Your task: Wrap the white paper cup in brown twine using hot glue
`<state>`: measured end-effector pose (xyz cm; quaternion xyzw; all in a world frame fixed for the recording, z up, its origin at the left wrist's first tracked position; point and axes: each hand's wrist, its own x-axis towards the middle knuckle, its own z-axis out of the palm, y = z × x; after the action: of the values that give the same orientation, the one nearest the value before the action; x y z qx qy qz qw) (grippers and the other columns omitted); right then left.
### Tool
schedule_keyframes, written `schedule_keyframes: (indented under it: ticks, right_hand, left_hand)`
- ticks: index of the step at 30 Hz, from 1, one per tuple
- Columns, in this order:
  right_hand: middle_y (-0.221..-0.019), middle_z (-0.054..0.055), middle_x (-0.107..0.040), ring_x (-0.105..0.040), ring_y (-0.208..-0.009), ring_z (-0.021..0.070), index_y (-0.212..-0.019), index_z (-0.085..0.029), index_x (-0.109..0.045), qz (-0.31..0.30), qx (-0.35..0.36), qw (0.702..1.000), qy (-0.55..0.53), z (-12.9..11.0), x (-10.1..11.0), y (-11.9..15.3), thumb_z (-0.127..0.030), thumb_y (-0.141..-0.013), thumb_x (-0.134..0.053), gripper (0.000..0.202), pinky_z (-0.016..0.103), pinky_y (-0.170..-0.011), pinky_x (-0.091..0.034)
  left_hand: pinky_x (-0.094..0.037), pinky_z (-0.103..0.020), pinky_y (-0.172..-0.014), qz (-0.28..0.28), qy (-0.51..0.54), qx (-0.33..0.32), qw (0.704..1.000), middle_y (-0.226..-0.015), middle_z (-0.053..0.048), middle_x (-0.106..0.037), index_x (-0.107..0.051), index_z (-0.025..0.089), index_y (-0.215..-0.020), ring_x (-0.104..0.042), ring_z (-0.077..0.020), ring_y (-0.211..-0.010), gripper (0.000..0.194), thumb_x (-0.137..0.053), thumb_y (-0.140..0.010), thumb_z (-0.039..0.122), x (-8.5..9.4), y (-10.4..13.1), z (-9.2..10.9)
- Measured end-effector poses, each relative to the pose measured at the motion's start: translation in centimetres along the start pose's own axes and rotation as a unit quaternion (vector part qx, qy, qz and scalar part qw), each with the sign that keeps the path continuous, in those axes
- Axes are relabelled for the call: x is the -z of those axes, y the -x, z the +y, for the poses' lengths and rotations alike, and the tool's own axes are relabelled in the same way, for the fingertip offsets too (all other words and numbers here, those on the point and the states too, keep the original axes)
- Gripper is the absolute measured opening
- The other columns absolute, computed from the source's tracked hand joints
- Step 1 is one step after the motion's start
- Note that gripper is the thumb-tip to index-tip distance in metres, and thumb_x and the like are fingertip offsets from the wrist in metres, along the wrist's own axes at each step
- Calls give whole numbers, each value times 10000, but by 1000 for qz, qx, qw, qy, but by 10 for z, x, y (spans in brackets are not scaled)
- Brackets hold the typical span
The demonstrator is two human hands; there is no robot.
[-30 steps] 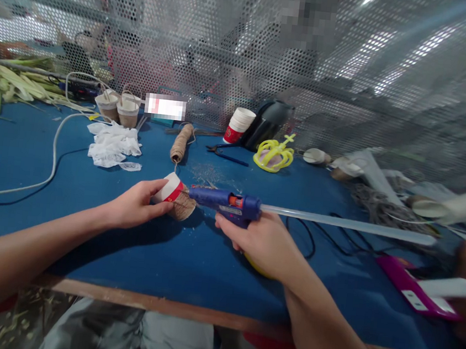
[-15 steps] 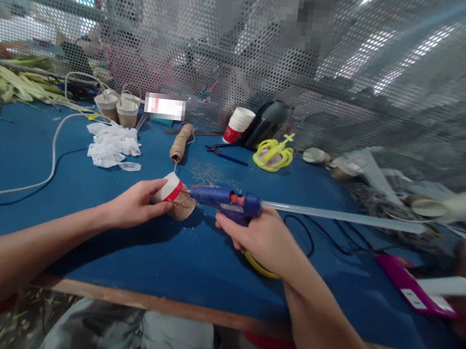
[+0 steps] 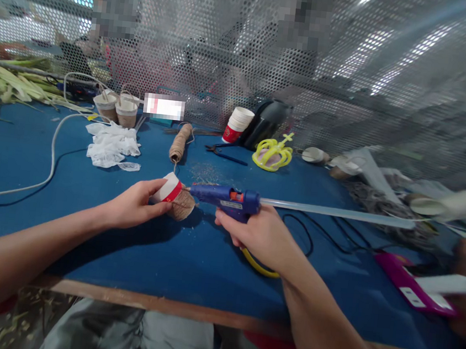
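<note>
Toward the back left of your worktop, two twine-wrapped cups stand upright side by side; how full they are, you can't tell from here. Farther right, a stack of paper cups sits nested, one inside another. The cup you're working on is tilted, its inside hidden, gripped between the thumb and fingers of your left hand, twine-covered end pointing away from the palm. Your right hand is curled around the glue gun, nozzle right at the twine's edge; contact is unclear.
</note>
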<state>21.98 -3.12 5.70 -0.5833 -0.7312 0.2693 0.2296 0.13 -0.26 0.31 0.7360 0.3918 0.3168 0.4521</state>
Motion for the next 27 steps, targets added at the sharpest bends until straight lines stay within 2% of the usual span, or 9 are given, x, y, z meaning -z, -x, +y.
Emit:
schedule_keyframes:
  ticks: [5,12,17,23,27]
  right_hand:
    - [-355,-37,-492,-503,-361,101,-542,-162,-571,-20,3,1000,-5,0,0,2,-274,-730,-528,223,203,-416,-422]
    - [-360,-28,-498,-504,-364,106,-525,-161,-556,-3,-20,1000,-18,0,-1,-1,-286,-711,-542,224,204,-398,-406]
    - [-339,-41,-470,-474,-340,91,-572,-151,-603,-20,3,1000,-8,-1,0,0,-275,-726,-529,212,202,-413,-411]
    - [-361,-28,-496,-500,-358,98,-531,-160,-565,5,-21,1000,-8,0,-1,-1,-271,-708,-547,210,190,-381,-400]
    - [-349,-38,-483,-487,-343,91,-567,-153,-594,-12,-3,1000,-12,1,-1,-1,-276,-723,-535,207,192,-390,-407]
  left_hand:
    - [-473,-286,-719,2,-1,-5,1000,-945,-89,-642,-530,85,-1032,-594,-197,-802,352,-512,-773,323,0,0,-2]
    - [-476,-297,-705,2,-2,-6,1000,-948,-103,-637,-532,87,-1044,-591,-204,-799,365,-520,-770,328,0,-1,-5]
    - [-478,-295,-715,4,5,-5,1000,-960,-89,-639,-529,95,-1041,-594,-200,-808,353,-524,-764,315,0,0,-4]
    - [-475,-307,-720,5,-20,-9,1000,-948,-95,-636,-529,82,-1036,-590,-205,-813,351,-513,-766,306,0,0,-2]
    - [-480,-307,-710,4,-5,-8,1000,-940,-88,-641,-534,88,-1023,-594,-203,-797,347,-515,-763,317,0,0,-1]
